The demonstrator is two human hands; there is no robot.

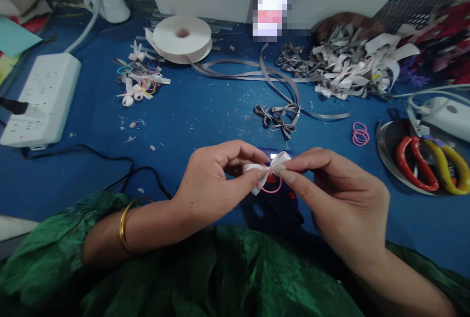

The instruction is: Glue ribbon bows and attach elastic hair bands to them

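Observation:
Between both hands is a white ribbon bow (280,159) with a pink elastic hair tie (270,191) hanging as a loop from its middle. My left hand (216,175) pinches the bow's left side near the knot, thumb in front. My right hand (338,199) grips its right loop between thumb and fingertips. Behind and below the bow, a dark blue object with red parts (282,204) lies on the table, largely hidden by the hands. Several small grey ribbon bows (277,117) lie just beyond the hands.
Pink hair ties (360,134) and red- and yellow-handled tools (416,163) are at right. Farther back lie a ribbon spool (181,38), a heap of ribbon bows (352,62) and finished-looking bows with elastics (137,79). A power strip (46,94) and black cable (110,153) occupy the left.

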